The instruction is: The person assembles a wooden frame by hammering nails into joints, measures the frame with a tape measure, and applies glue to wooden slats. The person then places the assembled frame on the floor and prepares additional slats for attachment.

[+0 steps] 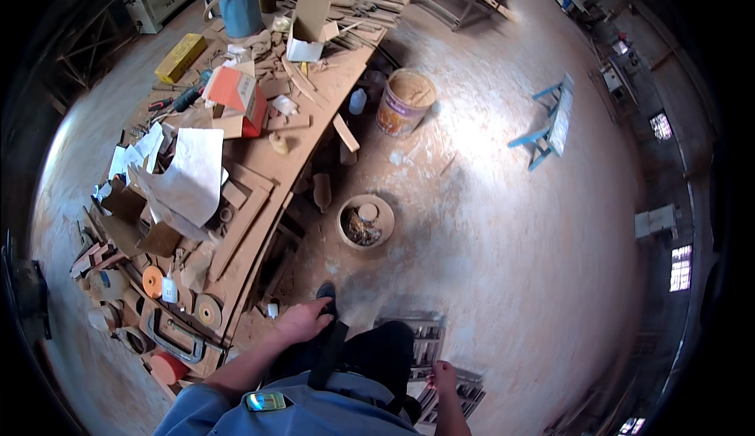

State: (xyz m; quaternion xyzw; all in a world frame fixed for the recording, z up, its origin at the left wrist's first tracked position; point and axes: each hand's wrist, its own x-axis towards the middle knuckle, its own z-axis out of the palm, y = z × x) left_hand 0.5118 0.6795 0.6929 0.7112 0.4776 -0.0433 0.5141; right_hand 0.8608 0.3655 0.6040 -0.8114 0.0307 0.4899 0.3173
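My left hand (303, 323) hangs in front of my body beside the near edge of the wooden workbench (311, 125). Its fingers are loosely stretched, and I see nothing in them. A dark shoe (327, 294) shows just beyond the fingertips. My right hand (443, 375) is low at my right side with its fingers curled in, and no object shows in it. Behind it on the floor is a dark slatted grate-like thing (429, 345). On the bench near my left side are a grey G-clamp (177, 340), a round grinding disc (208, 310) and a small white bottle (169, 289).
Wood scraps, an orange box (236, 94), an open white carton (309, 27) and a blue jug (237, 7) crowd the bench. Along its right side stand a round tub (344, 228) with debris and a large bucket (406, 102). A blue stool (550, 121) stands farther right.
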